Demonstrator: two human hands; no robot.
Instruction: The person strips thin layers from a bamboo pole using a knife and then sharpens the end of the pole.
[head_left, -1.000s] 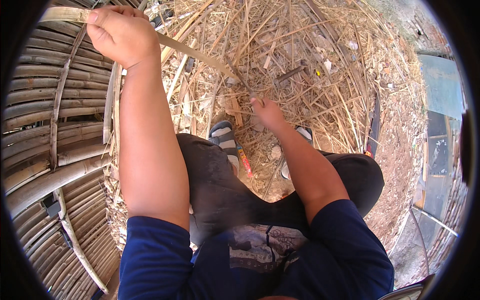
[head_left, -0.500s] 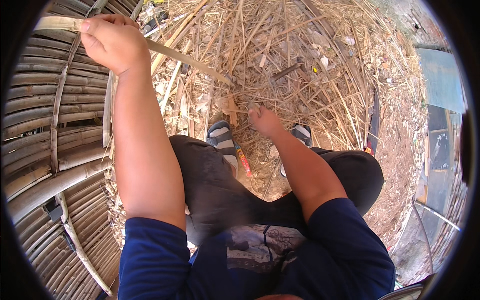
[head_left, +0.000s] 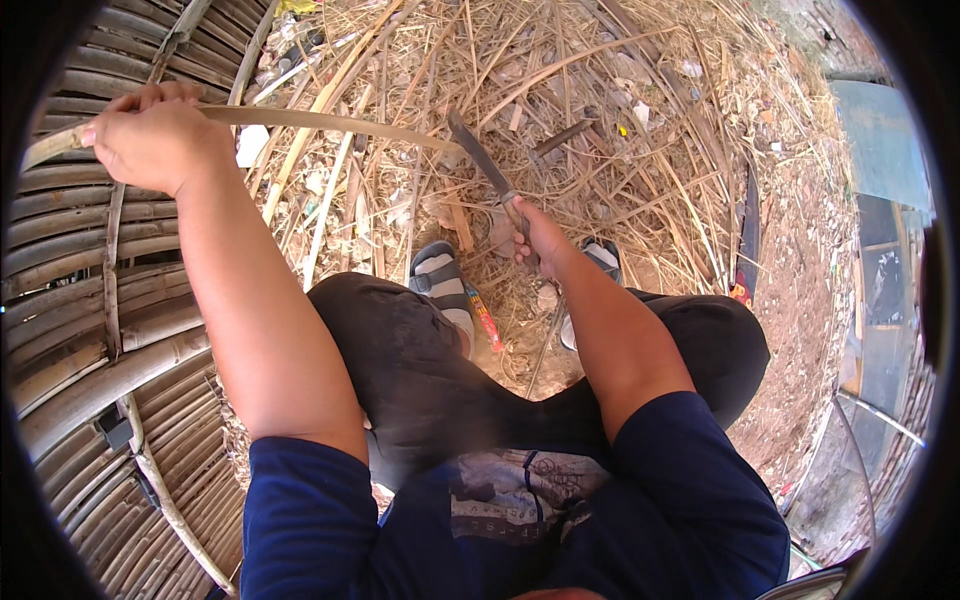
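Note:
My left hand (head_left: 155,140) is closed around a long, flat bamboo strip (head_left: 320,121), held out at the far left beside the slatted wall. The strip runs past both sides of the fist and bows gently to the right. In my right hand (head_left: 541,240) is the handle of a long knife (head_left: 481,160), in front of my feet. Its dark blade points away and to the left. Near the blade's middle lies the strip's right end; whether the two touch I cannot tell.
Bamboo slats form a wall (head_left: 150,300) on the left. Split strips and shavings (head_left: 620,170) cover the ground ahead. My sandalled left foot (head_left: 438,282) stands beside a red wrapper (head_left: 483,318). A short dark stick (head_left: 563,137) lies farther off; blue-grey sheets (head_left: 880,150) stand at the right.
My left hand has moved left and nearer with the bamboo strip. The knife's blade, hard to make out before, now shows clearly beyond my right hand, which has shifted slightly right.

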